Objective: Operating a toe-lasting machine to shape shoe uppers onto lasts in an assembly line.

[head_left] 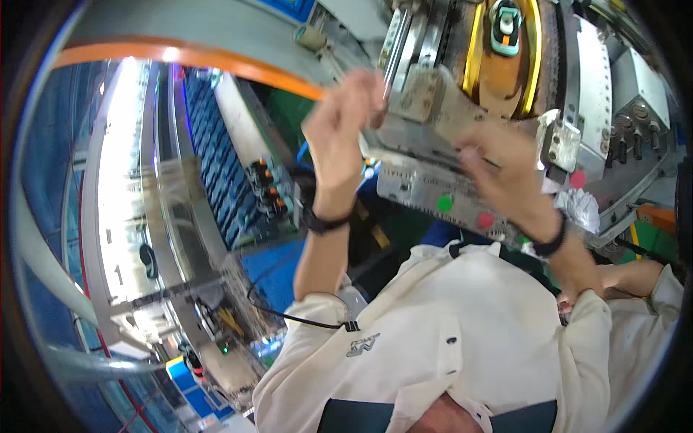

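Observation:
My left hand (338,130), with a dark band at the wrist, is raised at the left end of a metal machine plate (419,184). Its blurred fingers curl inward, and whatever they may hold cannot be made out. Over the right part of the plate is my right hand (505,169), also banded and smeared by motion; its fingertips point left and their grip is unclear. Beyond the hands, a teal and black shoe-shaped piece (505,29) with an orange stripe lies on a brown track between yellow rails (533,58).
Left of me runs a brightly lit conveyor machine (130,216). Beside it stand a rack of dark blue pieces (231,173) and several black and orange parts (268,187). An orange bar (195,63) crosses above. Crumpled white plastic (577,209) sits at right, near another person's arm (632,278).

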### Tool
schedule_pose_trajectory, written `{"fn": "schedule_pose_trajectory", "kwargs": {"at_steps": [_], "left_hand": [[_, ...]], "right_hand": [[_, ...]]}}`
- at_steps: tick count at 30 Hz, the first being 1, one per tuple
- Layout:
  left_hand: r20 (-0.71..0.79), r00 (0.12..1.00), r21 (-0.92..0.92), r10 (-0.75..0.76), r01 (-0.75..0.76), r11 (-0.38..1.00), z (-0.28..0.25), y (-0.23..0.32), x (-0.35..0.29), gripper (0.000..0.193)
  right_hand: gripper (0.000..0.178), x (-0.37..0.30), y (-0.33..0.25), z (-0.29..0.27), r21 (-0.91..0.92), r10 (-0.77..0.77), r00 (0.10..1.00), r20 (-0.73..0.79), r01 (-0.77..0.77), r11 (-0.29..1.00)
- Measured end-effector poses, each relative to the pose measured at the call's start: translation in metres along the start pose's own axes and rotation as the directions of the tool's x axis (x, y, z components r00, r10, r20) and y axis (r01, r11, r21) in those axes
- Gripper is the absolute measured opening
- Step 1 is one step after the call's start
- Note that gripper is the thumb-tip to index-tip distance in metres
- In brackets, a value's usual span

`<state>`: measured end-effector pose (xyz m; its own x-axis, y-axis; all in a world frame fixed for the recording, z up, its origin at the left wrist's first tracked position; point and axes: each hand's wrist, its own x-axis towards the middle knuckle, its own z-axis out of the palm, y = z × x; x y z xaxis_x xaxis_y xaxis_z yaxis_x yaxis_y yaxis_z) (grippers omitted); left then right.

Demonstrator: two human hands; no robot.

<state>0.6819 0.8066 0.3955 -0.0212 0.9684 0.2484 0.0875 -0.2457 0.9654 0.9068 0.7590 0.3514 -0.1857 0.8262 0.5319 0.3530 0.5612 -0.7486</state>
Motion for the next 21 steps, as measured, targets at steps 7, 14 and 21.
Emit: {"fn": "schedule_pose_trajectory", "kwargs": {"at_steps": [7, 14, 21], "left_hand": [[-0.101, 0.705, -0.201, -0.702, 0.677, 0.708, 0.001, -0.051, -0.246, 0.032], [-0.197, 0.666, -0.17, -0.719, 0.7, 0.694, -0.018, -0.047, -0.277, 0.031], [-0.071, 0.702, -0.15, -0.709, 0.695, 0.703, -0.007, -0.06, -0.274, 0.031]], "right_hand": [[0.01, -0.15, 0.101, 0.136, -0.257, 0.16, 0.964, 0.214, -0.102, 0.961], [0.013, -0.167, 0.142, 0.203, -0.449, 0.033, 0.959, 0.28, 0.101, 0.888], [0.022, -0.161, 0.136, 0.182, -0.254, 0.164, 0.916, 0.367, -0.07, 0.965]]}}
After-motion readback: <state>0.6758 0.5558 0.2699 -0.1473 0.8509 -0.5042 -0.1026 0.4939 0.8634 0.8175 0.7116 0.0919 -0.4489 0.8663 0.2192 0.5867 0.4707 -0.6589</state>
